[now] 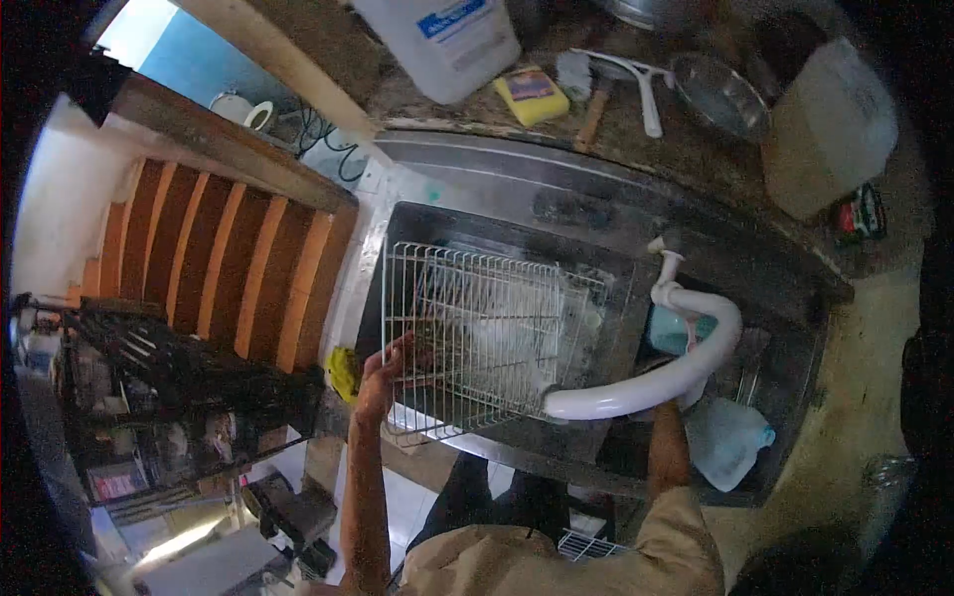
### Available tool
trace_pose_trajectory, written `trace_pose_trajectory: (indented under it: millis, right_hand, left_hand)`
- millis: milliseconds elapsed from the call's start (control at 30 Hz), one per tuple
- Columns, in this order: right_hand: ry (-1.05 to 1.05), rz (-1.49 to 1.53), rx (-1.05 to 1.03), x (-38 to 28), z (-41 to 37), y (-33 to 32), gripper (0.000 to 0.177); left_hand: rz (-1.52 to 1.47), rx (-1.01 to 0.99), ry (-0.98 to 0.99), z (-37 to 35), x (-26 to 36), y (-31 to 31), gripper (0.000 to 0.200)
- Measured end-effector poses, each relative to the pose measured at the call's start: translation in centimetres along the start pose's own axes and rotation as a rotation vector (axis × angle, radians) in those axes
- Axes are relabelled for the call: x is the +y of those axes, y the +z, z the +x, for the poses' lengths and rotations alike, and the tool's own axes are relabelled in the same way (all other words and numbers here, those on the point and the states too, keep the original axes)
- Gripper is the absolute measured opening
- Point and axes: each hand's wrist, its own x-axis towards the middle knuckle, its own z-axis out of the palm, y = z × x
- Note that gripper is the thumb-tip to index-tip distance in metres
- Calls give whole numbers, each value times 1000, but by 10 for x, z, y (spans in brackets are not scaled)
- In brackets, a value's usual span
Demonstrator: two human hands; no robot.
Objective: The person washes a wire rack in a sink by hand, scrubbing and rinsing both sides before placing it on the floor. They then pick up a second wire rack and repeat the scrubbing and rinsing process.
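My left hand grips the left side of a wire rack, its fingers closed around the thin bars. The rack is tilted over the left basin of a dark sink, and water splashes inside it. A thick white curved spout reaches over the rack from a white tap. My right forearm extends under the spout into the right side of the sink. The right hand is hidden behind the spout, so its fingers and anything in them cannot be seen.
A translucent plastic jug lies in the right basin, near a greenish container. A yellow cloth is at the sink's left edge. Along the back ledge are a white jug, a yellow sponge pack and a strainer.
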Motion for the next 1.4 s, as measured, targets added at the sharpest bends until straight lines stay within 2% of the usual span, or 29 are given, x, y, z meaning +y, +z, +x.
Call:
trace_pose_trajectory:
  millis: [33, 100, 167, 233, 300, 333, 367, 433, 467, 500, 533, 600, 633, 733, 767, 800, 867, 967, 1033, 1067, 1100, 1167, 1233, 1267, 1333, 1400]
  right_hand:
    - [-30, 3, -5, 2, -4, -12, 46]
    - [-111, 30, -26, 19, -18, -34, 49]
    - [-242, 96, -67, 25, -54, -68, 51]
    - [-389, 193, -147, 18, -105, -100, 54]
    - [-440, 363, -296, -15, -164, -117, 57]
    - [-397, 466, -367, -46, -197, -119, 58]
    - [-345, 565, -413, -97, -226, -118, 55]
    - [-228, 763, -491, -201, -284, -117, 53]
    - [-476, 979, -326, -255, -307, -104, 49]
    - [-413, 1061, -314, -317, -329, -117, 44]
    - [-481, 1142, -188, -368, -345, -110, 41]
    - [-615, 781, 136, -459, -363, -105, 35]
    - [-601, 799, 157, -476, -360, -96, 32]
    - [-546, 868, 196, -528, -332, -76, 27]
    - [-523, 885, 174, -540, -314, -75, 26]
    - [-503, 898, 149, -549, -298, -73, 25]
    - [-556, 816, 179, -548, -293, -52, 26]
    - [-626, 686, 89, -511, -328, -26, 24]
    - [-666, 714, -47, -489, -350, -22, 22]
    - [-693, 708, -22, -501, -343, -20, 20]
    - [-713, 707, 4, -518, -326, -14, 19]
    - [-803, 769, 120, -554, -287, -12, 15]
    - [-754, 740, 111, -559, -288, -17, 15]
    - [-720, 730, 113, -561, -292, -18, 16]
    - [-770, 682, 12, -528, -321, -20, 18]
    - [-774, 729, -103, -507, -337, -26, 18]
  left_hand:
    - [-47, -19, 29, 2, -1, -8, 46]
    - [6, 70, 67, -4, 0, -7, 43]
    - [28, 104, 115, -1, -8, -24, 40]
    - [87, 140, 254, 3, -21, -39, 39]
    - [387, 295, 375, 24, -47, -53, 36]
    - [537, 390, 421, 35, -60, -60, 39]
    - [388, 322, 364, 33, -58, -65, 41]
    - [331, 250, 320, 37, -58, -76, 43]
    - [417, 245, 332, 44, -61, -81, 42]
    - [495, 243, 349, 51, -65, -83, 41]
    - [517, 242, 341, 57, -69, -82, 40]
    - [568, 253, 317, 62, -73, -82, 37]
    - [494, 159, 306, 61, -61, -85, 43]
    - [465, 145, 70, 62, -40, -83, 39]
    - [709, 233, 249, 68, -72, -88, 34]
    - [633, 107, 161, 71, -84, -94, 34]
    - [338, 105, 9, 66, -50, -77, 35]
    - [290, 127, 94, 90, -78, -93, 35]
    - [328, 80, 27, 93, -83, -96, 40]
    - [352, 47, -11, 90, -89, -100, 42]
    - [558, 87, 169, 100, -139, -108, 43]
    - [594, 44, 228, 97, -128, -109, 41]
    - [543, 24, 288, 98, -115, -107, 34]
    - [504, 29, 215, 96, -109, -108, 32]
    - [404, 61, 87, 99, -97, -102, 28]
    - [439, 102, 217, 97, -121, -97, 30]
